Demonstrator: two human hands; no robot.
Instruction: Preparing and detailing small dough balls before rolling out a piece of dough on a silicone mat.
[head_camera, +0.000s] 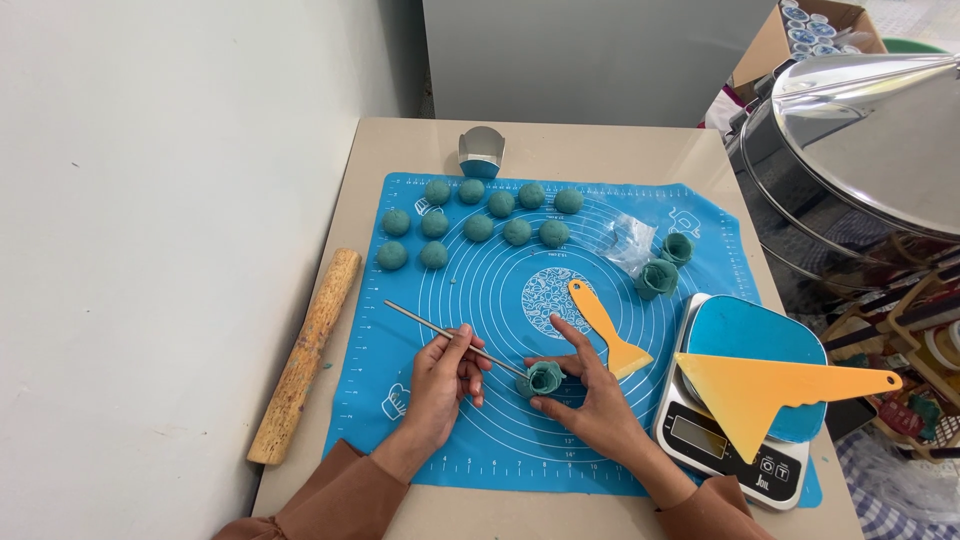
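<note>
So we've got our right hand (590, 395) cupped around a little teal dough rose (543, 378), fingers curled loosely round it, holding it on the blue silicone mat (480, 440) a bit in from the mat's near edge, roughly mid-width. Our left hand (445, 375) is pinching a thin metal rod (440, 328) between thumb and fingertips, and the rod's tip touches the rose's left side. Just beside the right hand lies a small orange scraper (605, 328). Up at the mat's far left corner sit twelve teal dough balls (478, 227) in loose rows, with a metal cutter (480, 152) past the far edge. Two finished roses (663, 268) rest near the mat's right edge next to a crumpled bit of plastic (628, 240). A wooden rolling pin (305, 355) lies off the mat's left edge, and a kitchen scale (720, 430) with a big orange scraper (775, 388) on top sits at the near right corner
</note>
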